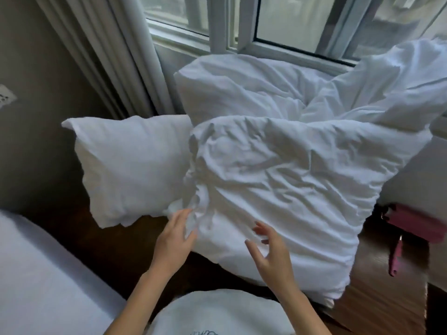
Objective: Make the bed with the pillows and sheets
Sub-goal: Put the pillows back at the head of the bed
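A crumpled white pillow point(285, 189) leans below the window point(278, 22). Left hand point(176, 240) touches its lower-left edge, fingers straight; right hand point(268, 252) hovers spread before it, holding nothing. A second pillow point(130, 170) sits just left.

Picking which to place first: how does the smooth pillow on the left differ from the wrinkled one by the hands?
The left pillow looks smoother; the front pillow is heavily creased. The left pillow shows smaller and farther from the hands; the front pillow is larger in view, with the left hand touching its bunched edge and the right hand spread open over it. Both are white.
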The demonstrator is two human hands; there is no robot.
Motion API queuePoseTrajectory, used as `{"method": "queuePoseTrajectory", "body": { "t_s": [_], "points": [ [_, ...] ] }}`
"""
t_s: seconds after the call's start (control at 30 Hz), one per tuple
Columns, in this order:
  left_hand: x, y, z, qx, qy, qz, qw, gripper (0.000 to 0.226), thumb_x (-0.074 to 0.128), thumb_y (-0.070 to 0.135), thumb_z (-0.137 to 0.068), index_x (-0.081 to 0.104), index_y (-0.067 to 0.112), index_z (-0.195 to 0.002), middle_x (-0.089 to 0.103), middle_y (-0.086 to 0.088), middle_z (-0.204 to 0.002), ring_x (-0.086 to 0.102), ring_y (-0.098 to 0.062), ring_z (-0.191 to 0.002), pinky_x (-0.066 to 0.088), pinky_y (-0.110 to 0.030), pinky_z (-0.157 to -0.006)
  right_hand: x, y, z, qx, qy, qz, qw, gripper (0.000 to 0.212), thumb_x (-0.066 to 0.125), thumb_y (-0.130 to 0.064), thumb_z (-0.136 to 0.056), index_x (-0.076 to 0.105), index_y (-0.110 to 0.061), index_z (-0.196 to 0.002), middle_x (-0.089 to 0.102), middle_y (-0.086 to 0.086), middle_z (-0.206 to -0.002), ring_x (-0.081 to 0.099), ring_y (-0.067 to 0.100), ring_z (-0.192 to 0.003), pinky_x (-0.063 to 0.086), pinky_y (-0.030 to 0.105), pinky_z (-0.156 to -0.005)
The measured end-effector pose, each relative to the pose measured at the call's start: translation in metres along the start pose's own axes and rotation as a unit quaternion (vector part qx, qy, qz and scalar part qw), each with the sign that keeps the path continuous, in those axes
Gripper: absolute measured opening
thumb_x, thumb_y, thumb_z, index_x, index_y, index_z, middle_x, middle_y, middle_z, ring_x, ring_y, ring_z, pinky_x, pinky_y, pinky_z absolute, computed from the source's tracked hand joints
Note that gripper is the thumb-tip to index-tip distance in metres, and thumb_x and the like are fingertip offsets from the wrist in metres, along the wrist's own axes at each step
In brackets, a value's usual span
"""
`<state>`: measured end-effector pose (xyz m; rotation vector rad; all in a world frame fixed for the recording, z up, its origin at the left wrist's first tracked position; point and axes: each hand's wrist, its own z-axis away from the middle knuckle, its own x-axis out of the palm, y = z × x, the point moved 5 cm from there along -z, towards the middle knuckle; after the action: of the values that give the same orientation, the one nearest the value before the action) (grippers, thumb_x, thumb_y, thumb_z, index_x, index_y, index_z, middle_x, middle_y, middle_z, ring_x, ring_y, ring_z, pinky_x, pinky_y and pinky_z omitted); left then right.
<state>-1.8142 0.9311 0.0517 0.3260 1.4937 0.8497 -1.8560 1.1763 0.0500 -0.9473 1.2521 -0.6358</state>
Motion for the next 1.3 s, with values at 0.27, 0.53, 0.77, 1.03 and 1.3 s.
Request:
{"method": "queuePoseTrajectory", "body": {
  "t_s": [0.27, 0.53, 0.77, 1.03, 1.3],
  "points": [
    [-0.142, -0.136, -0.028, -0.117, 0.049, -0.018, 0.992, 0.054, 0.061, 0.024, -0.093, 0.042, 0.017, -0.143, 0.051, 0.000, -0.134, 0.053, -0.019, -0.121, 0.050, -0.035, -0.091, 0.145, -0.120, -0.064, -0.083, -0.110, 0.041, 0.990, 0.055, 0.049, -0.065, -0.086, 0.047, -0.035, -0.132, 0.056, -0.024, -0.118, 0.051, -0.005, -0.112, 0.046, 0.019, -0.091],
    [-0.180, -0.178, -0.103, -0.169, 0.052, 0.013, 0.984, 0.058, 0.060, 0.027, -0.094, 0.036, 0.022, -0.147, 0.043, 0.001, -0.142, 0.047, -0.019, -0.127, 0.048, -0.036, -0.096, 0.215, -0.152, -0.163, -0.110, -0.132, 0.087, 0.981, 0.054, 0.052, -0.053, -0.088, 0.048, -0.026, -0.134, 0.056, -0.012, -0.124, 0.049, 0.002, -0.116, 0.038, 0.016, -0.094],
    [-0.206, -0.173, -0.222, -0.109, 0.000, -0.072, 0.991, 0.055, 0.059, 0.024, -0.095, 0.037, 0.023, -0.145, 0.038, 0.004, -0.145, 0.040, -0.015, -0.133, 0.041, -0.033, -0.101, 0.264, -0.160, -0.246, -0.099, -0.097, 0.096, 0.986, 0.055, 0.049, -0.052, -0.089, 0.049, -0.022, -0.135, 0.051, -0.004, -0.132, 0.044, 0.010, -0.122, 0.038, 0.023, -0.098],
    [-0.184, -0.155, -0.360, -0.019, -0.119, -0.167, 0.978, 0.067, 0.051, 0.050, -0.094, 0.026, 0.027, -0.152, 0.019, 0.002, -0.160, 0.017, -0.018, -0.147, 0.018, -0.036, -0.118, 0.274, -0.129, -0.282, 0.000, 0.007, 0.092, 0.996, 0.052, 0.048, -0.051, -0.087, 0.056, -0.017, -0.126, 0.055, -0.001, -0.125, 0.046, 0.014, -0.115, 0.042, 0.029, -0.099],
    [-0.142, -0.189, -0.447, 0.019, -0.316, -0.189, 0.930, 0.104, 0.051, 0.084, -0.070, 0.011, 0.037, -0.154, 0.015, 0.003, -0.162, 0.017, -0.019, -0.147, 0.023, -0.042, -0.118, 0.313, -0.112, -0.281, 0.117, 0.176, 0.139, 0.968, 0.043, 0.054, -0.045, -0.085, 0.057, -0.017, -0.118, 0.054, 0.005, -0.127, 0.045, 0.020, -0.117, 0.033, 0.028, -0.102]
  ]
}}
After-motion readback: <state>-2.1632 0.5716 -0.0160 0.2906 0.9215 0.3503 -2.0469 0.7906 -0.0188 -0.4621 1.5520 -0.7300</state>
